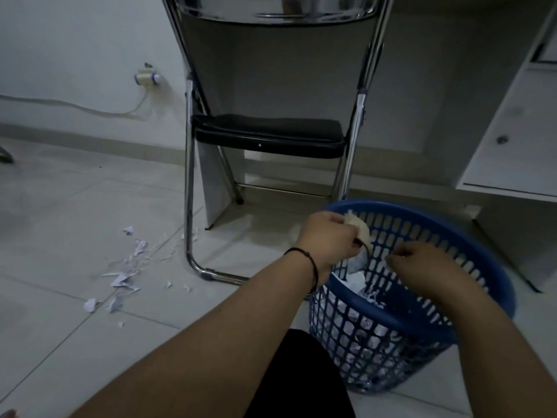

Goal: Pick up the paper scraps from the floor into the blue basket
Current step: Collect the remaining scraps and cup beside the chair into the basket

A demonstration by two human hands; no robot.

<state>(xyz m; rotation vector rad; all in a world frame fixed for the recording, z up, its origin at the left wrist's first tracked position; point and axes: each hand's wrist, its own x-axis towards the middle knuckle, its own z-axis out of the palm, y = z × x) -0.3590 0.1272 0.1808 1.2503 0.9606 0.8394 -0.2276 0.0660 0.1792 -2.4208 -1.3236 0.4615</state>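
Note:
The blue basket (pixel 470 260) stands on the floor at the right, with white paper scraps (pixel 358 282) lying inside it. My left hand (pixel 328 236) hovers over the basket's left rim and grips a crumpled pale paper piece (pixel 360 229). My right hand (pixel 422 263) is above the basket's middle, its fingers curled with fingertips pinched together; I cannot make out anything between them. Several more white paper scraps (pixel 126 273) are scattered on the floor tiles at the left, beside the chair's leg.
A folding chair (pixel 268 134) with chrome legs and a black seat stands just behind the basket. A white cabinet (pixel 512 131) rises at the right. A wall socket with a cable (pixel 147 78) sits at the left wall. My dark-clad knee (pixel 301 381) is at the bottom.

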